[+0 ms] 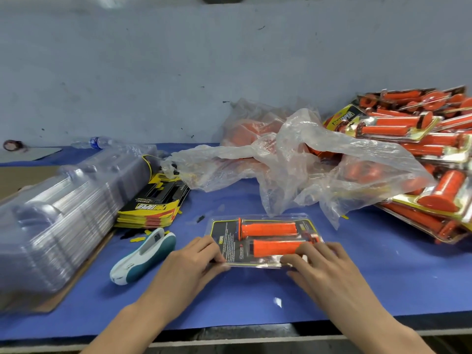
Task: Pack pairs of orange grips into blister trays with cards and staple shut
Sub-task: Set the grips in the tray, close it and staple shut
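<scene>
- The left hand [195, 261] pinches the near left edge of the blister tray [255, 263], with its fingers curled on the plastic.
- The right hand [321, 261] holds the near right edge of the same tray with bent fingers.
- The tray lies flat on the blue surface [229, 297], in the middle, close to the person. Inside it, two orange grips [268, 229] lie side by side over a black card [224, 236].
- A white and teal stapler [143, 256] lies left of the tray, not touching it.
- Further left are a stack of cards [153, 208] and a stack of empty clear trays [63, 205].
- Behind, a crumpled plastic bag [293, 154] holds loose orange grips, and finished packs [421, 149] are piled at the right.
- A water bottle [94, 143] lies by the wall [178, 72].
</scene>
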Motion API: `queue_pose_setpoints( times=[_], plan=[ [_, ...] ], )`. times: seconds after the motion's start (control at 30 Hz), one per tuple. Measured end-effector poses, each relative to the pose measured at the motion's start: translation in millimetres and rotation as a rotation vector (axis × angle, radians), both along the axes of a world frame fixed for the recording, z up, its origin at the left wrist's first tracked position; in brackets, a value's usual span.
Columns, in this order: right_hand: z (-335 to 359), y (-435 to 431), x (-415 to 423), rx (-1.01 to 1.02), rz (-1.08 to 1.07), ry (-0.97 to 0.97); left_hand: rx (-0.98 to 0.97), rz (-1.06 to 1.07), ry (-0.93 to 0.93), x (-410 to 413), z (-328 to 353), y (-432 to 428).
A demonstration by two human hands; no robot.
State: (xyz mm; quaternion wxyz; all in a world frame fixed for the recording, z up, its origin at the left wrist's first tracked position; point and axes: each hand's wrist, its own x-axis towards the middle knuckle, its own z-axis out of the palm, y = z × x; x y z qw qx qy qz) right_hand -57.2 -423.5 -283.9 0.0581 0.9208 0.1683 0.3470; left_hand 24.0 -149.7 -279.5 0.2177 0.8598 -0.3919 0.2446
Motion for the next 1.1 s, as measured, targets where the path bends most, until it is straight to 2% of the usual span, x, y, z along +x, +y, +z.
queue_pose_setpoints(
  times=[0.23,0.33,0.47,0.53,0.6,0.67,0.73,0.77,0.83,0.9,0.97,1.1],
  plan=[
    [-3,33,14,0.077,0.114,0.051,0.117,-0.042,-0.095,-3,0,0],
    [3,19,20,0.158,0.141,0.112,0.175,-0.086,-0.227,0,8,6],
    [13,16,15,0.095,0.102,0.068,0.176,-0.187,-0.347,-21,12,-13],
    [7,39,8,0.109,0.183,0.06,0.184,-0.222,-0.378,-34,9,-25],
    [1,50,1,0.181,0.257,0.08,0.169,-0.268,-0.38,-40,8,-24],
    [2,34,-2,0.234,0.3,0.138,0.053,-0.27,-0.257,-31,12,-8],
    [8,14,-5,0.383,0.301,0.28,-0.098,-0.122,-0.119,-14,16,14],
    [10,8,-6,0.491,0.3,0.401,-0.113,-0.032,-0.102,-3,16,23],
    [8,7,-11,0.608,0.356,0.573,0.051,0.086,-0.096,19,10,30],
    [2,11,-14,0.773,0.4,0.688,0.277,0.091,-0.109,35,0,29],
    [6,14,-9,0.888,0.443,0.744,0.333,0.085,-0.075,44,-3,24],
    [16,3,4,1.153,0.547,0.717,0.251,0.009,0.004,57,-6,23]
  ],
)
